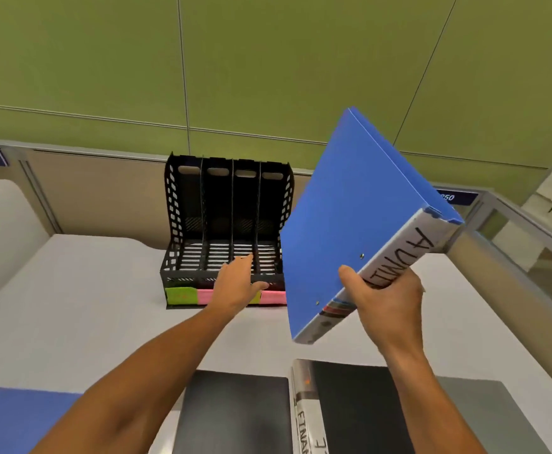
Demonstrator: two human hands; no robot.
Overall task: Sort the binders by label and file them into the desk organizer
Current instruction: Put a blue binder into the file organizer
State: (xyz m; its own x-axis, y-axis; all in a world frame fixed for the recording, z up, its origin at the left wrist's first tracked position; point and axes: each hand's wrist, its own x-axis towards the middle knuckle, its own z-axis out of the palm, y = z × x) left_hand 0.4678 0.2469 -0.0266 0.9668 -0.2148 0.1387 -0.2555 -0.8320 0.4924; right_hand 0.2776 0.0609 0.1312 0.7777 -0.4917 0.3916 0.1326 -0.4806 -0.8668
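Observation:
My right hand point(387, 301) grips a blue binder point(350, 224) by its white spine, which has handwritten letters on it. The binder is tilted in the air to the right of the black desk organizer point(225, 231). The organizer has several empty upright slots, with green and pink sticky labels point(189, 295) along its front edge. My left hand point(237, 283) rests on the organizer's front rim, fingers spread, covering some labels. Near me lie a black binder point(235, 414), a second black binder point(359, 407) with a white lettered spine, and another blue binder point(16, 421).
The white desk point(88, 306) ends at a beige partition point(104, 191) right behind the organizer. A glass and metal divider point(513, 244) runs along the right side. A grey folder point(490, 417) lies at the near right. A white rounded object point(3, 231) stands at the far left.

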